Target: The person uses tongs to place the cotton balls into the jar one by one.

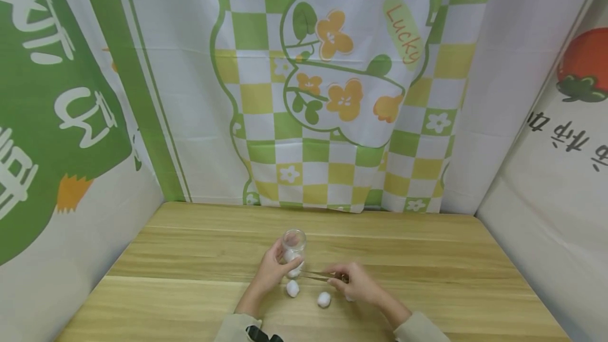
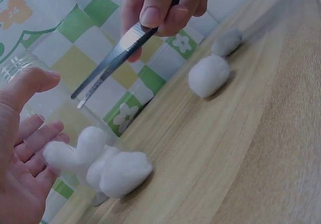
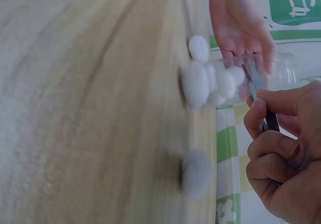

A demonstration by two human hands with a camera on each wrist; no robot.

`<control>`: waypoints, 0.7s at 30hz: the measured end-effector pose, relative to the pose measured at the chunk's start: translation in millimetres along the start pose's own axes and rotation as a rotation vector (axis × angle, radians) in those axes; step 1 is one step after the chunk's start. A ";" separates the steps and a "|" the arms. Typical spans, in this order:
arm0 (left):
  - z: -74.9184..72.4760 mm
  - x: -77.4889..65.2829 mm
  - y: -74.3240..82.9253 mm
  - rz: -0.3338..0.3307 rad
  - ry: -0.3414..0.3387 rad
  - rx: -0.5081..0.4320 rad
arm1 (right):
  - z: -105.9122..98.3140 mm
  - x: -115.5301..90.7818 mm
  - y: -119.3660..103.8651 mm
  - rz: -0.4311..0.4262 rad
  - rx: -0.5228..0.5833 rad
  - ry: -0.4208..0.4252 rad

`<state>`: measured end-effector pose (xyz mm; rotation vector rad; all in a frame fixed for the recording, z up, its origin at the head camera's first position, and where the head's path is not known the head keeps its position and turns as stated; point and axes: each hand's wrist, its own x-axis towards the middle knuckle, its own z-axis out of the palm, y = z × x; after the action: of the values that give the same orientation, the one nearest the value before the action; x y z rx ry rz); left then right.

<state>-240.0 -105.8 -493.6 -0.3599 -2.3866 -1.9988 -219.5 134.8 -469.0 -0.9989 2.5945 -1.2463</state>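
Observation:
A clear glass jar (image 1: 294,240) stands upright on the table, with several white cotton balls (image 3: 226,85) in its lower part. My left hand (image 1: 275,267) holds it from the left, thumb on the near side and fingers behind the glass. In my right hand (image 1: 358,282) is a pair of metal tweezers (image 2: 113,63), gripped between thumb and fingers. Its tips point at the jar, slightly apart with nothing between them. One loose cotton ball (image 1: 292,288) lies right in front of the jar. Another cotton ball (image 1: 324,300) sits nearer my right hand.
A third cotton ball (image 1: 350,298) is mostly hidden under my right hand in the head view. The wooden table (image 1: 190,241) reaches back to a checked green, yellow and white curtain (image 1: 315,173). Printed cloths hang along the left and right sides.

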 end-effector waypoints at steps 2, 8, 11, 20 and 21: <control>-0.1 0.1 0.0 -0.003 -0.002 -0.001 | 2.6 0.7 0.1 -0.013 -0.017 0.004; -0.1 -0.2 -0.2 -0.013 -0.002 0.004 | 6.5 1.9 -0.7 -0.018 -0.038 0.006; 0.0 0.1 -0.9 -0.012 0.000 0.005 | 7.3 2.3 -1.5 -0.009 -0.042 -0.002; 0.3 0.1 -0.7 -0.008 -0.006 -0.011 | 13.2 4.1 -0.5 0.014 -0.045 -0.041; 0.3 0.1 -0.6 -0.009 -0.005 -0.011 | 13.7 4.6 -0.4 0.023 -0.044 -0.044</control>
<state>-240.2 -105.5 -494.2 -0.3546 -2.3851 -2.0186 -218.1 122.8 -476.8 -0.9896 2.6033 -1.1529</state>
